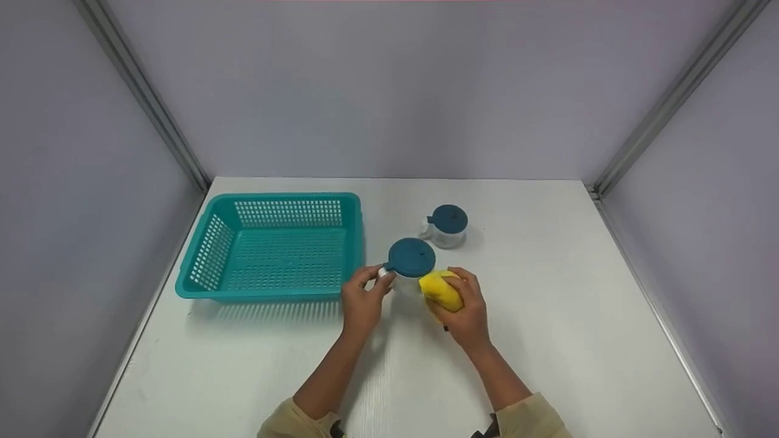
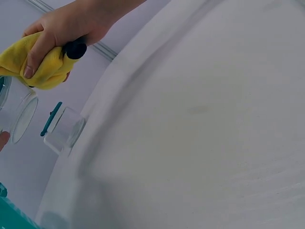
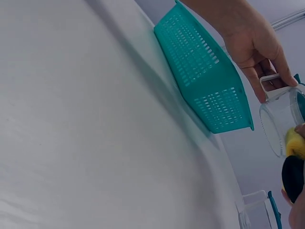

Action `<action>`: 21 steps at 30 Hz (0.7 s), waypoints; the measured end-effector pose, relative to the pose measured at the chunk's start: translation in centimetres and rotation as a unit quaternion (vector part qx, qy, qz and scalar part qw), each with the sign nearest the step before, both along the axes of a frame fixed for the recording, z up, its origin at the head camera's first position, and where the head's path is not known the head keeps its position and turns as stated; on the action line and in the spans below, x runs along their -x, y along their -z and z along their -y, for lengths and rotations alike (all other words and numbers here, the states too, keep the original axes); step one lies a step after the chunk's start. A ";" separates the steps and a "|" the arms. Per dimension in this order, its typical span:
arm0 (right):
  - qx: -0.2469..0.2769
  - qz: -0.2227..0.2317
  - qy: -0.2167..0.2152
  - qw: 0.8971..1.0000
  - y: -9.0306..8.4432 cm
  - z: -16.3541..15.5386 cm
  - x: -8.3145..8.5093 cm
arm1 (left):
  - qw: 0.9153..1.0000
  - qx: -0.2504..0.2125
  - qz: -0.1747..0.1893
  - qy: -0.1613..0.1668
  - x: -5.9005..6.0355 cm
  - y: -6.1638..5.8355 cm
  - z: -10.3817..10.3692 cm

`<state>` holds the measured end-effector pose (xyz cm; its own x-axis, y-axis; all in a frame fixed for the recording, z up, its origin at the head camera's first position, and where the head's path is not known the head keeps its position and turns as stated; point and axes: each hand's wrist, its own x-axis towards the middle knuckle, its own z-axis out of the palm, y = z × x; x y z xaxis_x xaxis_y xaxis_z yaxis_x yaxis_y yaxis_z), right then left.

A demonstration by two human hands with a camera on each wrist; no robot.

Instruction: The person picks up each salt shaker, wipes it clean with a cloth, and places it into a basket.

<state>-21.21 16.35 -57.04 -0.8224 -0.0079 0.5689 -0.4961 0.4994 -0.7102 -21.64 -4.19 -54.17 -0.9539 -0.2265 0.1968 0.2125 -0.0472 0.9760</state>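
Note:
My left hand [image 1: 363, 302] pinches the white handle [image 3: 272, 88] of a clear glass jar [image 3: 279, 119] with a round blue lid [image 1: 412, 257]. The jar is raised off the table and tilted in the wrist views. In my right hand [image 1: 465, 307] is a bunched yellow cloth [image 1: 441, 291], gripped close against the jar's side. A black rounded end [image 2: 75, 48] sticks out by the cloth; the rest of that dark thing is hidden. Behind them a second, similar lidded jar [image 1: 449, 234] stands upright on the table, its handle toward the left.
A teal plastic basket [image 1: 268, 296] with slotted walls sits on the left of the white table [image 1: 560, 316], close beside my left hand. Nothing shows inside it. Grey panels [image 1: 389, 91] enclose the table at the back and both sides.

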 end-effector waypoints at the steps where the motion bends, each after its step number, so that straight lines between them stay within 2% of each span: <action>1: -0.007 -0.006 -0.001 1.000 0.1 0.1 0.0 | 1.000 0.001 -0.002 -0.001 0.0 0.0 0.0; 8: -0.049 -0.039 0.000 0.998 0.6 0.5 -0.1 | 1.000 0.010 -0.002 -0.009 -0.1 0.0 0.1; 14: -0.082 -0.068 -0.012 0.994 1.2 0.5 -0.2 | 0.999 0.026 -0.023 -0.018 0.2 0.3 -0.1; 21: -0.086 -0.052 -0.018 0.995 1.4 0.5 -0.8 | 0.999 0.038 -0.014 -0.027 0.0 0.4 -0.7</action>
<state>-20.38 15.88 -58.49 -0.7569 -0.1412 0.6381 -0.5823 0.5890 -0.5604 -21.65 -3.53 -54.57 -0.9349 -0.2599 0.2418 0.2401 0.0389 0.9700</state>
